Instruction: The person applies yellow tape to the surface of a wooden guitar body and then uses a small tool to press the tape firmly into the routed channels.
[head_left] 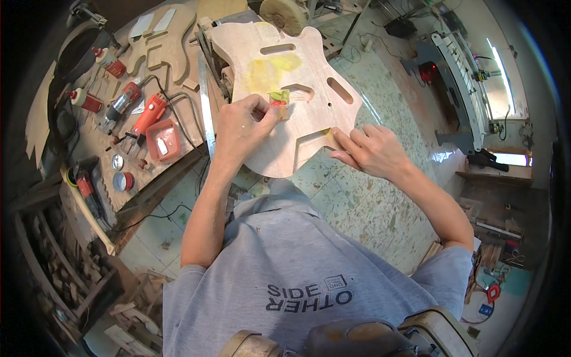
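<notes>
A pale wooden electric guitar body [312,68] lies in front of me, smeared with yellow paste [264,74] on its upper face. My left hand [242,124] pinches a small flat yellow-and-red scrap [281,106] above the body, near its middle cutout. My right hand [376,150] is at the right end of the large cutout [312,138] in the near edge. Its index fingertip touches the rim there, where a little yellow shows. The other fingers curl in, and whatever they may hold is too small or hidden to make out.
On the workbench [107,193] at left lie a red heat gun or power tool [151,113], glue bottles [110,62], a pink tray [165,141], a small open tin [123,181] and another body-shaped board [172,44]. Cables cross the bench. A grey machine [455,89] stands at right.
</notes>
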{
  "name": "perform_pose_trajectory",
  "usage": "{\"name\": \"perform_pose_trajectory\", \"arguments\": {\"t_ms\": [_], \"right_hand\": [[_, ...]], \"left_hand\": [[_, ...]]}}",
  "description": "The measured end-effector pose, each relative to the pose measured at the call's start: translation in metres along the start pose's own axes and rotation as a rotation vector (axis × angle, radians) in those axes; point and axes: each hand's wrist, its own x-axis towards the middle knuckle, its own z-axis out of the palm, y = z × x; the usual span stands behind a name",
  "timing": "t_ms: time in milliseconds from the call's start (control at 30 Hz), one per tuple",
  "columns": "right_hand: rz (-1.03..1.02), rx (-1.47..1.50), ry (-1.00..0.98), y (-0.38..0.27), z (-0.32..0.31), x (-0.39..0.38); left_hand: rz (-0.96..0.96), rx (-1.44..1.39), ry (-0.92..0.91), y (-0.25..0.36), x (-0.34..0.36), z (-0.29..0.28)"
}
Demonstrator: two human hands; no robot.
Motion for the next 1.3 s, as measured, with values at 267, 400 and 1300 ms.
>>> {"name": "perform_pose_trajectory", "arguments": {"t_ms": [267,400,1300], "right_hand": [[0.002,0.091,-0.094,-0.009,0.007,0.000],[-0.008,0.067,-0.109,-0.001,0.013,0.004],[0.046,0.268,-0.102,-0.006,-0.002,-0.006]], "left_hand": [[-0.017,0.018,0.023,-0.001,0.002,0.002],[-0.014,0.019,0.037,-0.003,0.002,0.003],[-0.045,0.020,0.028,0.002,0.001,0.002]]}}
